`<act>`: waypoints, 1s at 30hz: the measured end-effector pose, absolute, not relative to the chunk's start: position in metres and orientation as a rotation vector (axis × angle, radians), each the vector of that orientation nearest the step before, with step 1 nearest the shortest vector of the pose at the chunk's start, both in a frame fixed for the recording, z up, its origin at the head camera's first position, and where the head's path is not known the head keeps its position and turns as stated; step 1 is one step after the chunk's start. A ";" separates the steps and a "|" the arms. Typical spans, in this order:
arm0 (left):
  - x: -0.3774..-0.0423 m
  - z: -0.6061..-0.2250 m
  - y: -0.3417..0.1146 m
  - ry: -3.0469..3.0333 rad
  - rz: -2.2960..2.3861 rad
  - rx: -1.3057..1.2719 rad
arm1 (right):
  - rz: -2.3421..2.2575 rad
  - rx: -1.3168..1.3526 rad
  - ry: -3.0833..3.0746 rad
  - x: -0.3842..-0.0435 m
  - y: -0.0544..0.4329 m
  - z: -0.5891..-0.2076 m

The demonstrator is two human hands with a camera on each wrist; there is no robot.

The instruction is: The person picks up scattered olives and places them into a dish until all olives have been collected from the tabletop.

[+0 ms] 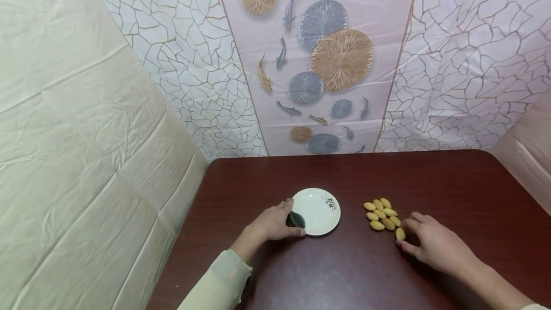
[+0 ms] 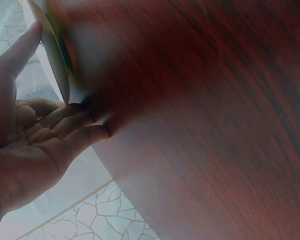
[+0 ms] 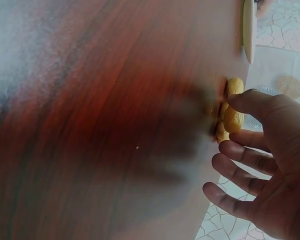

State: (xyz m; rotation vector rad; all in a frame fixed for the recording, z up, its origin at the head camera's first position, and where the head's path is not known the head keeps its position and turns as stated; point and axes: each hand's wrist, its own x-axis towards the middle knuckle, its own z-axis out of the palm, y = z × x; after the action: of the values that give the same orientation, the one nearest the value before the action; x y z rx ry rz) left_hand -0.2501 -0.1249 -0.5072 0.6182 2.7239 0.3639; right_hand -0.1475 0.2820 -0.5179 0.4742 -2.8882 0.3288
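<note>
A small white plate (image 1: 318, 219) with a dark floral print near its upper right edge lies on the table. My left hand (image 1: 273, 221) holds it at its left edge, thumb at the near rim and fingers at the far side. Between them shows a dark green patch (image 1: 297, 219) on the plate's left part. On the right, my right hand (image 1: 435, 243) pinches a yellow oval nut-like piece (image 1: 401, 234) between thumb and index finger; the right wrist view shows its wrinkled surface. Several similar yellow pieces (image 1: 379, 215) lie close together just left of that hand.
The dark red-brown wooden table (image 1: 336, 271) has rounded far corners. Behind it hangs a patterned cloth (image 1: 318, 61) with fish and round motifs. A pale, creased cloth (image 1: 86, 157) stands along the left side.
</note>
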 end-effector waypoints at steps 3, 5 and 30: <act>-0.251 -0.507 -0.125 2.718 0.374 0.614 | 0.337 0.475 -2.890 -0.149 0.282 -0.516; -0.251 -0.506 -0.124 2.715 0.386 0.614 | 0.340 0.479 -2.878 -0.150 0.281 -0.515; -0.251 -0.506 -0.125 2.704 0.387 0.609 | 0.362 0.593 -2.696 -0.161 0.255 -0.509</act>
State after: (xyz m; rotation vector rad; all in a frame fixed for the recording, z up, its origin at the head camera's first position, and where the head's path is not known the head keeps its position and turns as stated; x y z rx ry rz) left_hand -0.2511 -0.1247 -0.5062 0.6086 2.7041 0.3872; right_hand -0.1609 0.2550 -0.5090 0.5927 -2.6962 0.3615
